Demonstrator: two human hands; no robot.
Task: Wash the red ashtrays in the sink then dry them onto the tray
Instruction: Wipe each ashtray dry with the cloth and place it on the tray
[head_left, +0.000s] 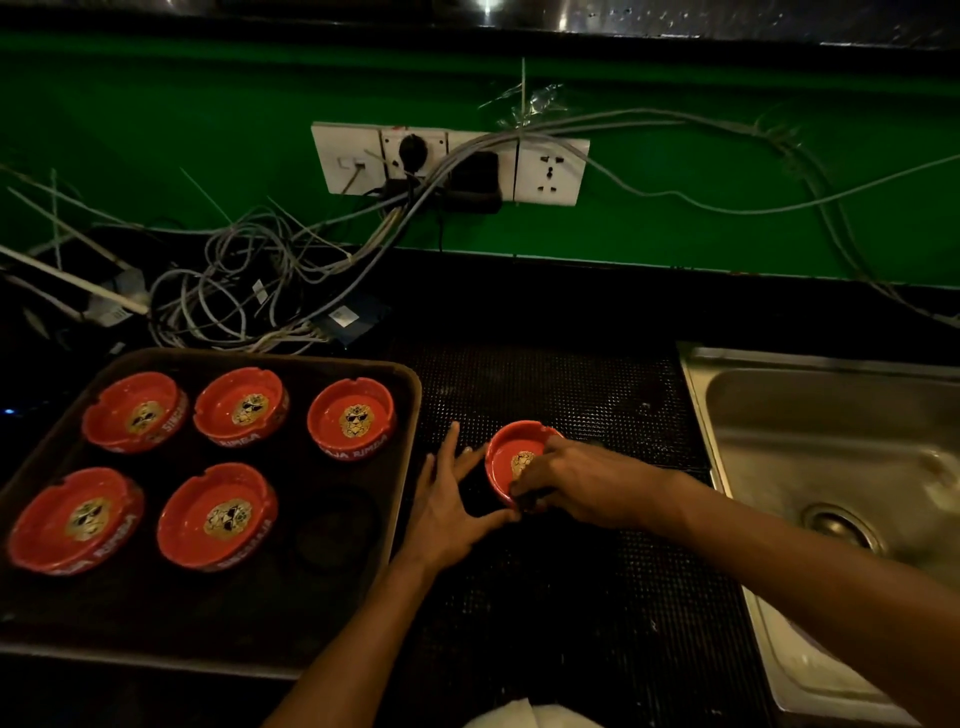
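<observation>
While your right hand (566, 483) grips the round red ashtray (506, 457), your open left hand (452, 493) lies between it and the dark rectangular tray (410, 395).

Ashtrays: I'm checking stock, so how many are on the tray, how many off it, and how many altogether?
On the tray: 5 ashtrays, for example
On the mat, under the right hand: 1 ashtray
Total: 6

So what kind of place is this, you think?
Probably a bar or restaurant back counter: a steel sink, a tray of matching branded red ashtrays, and a black rubber bar mat.
</observation>
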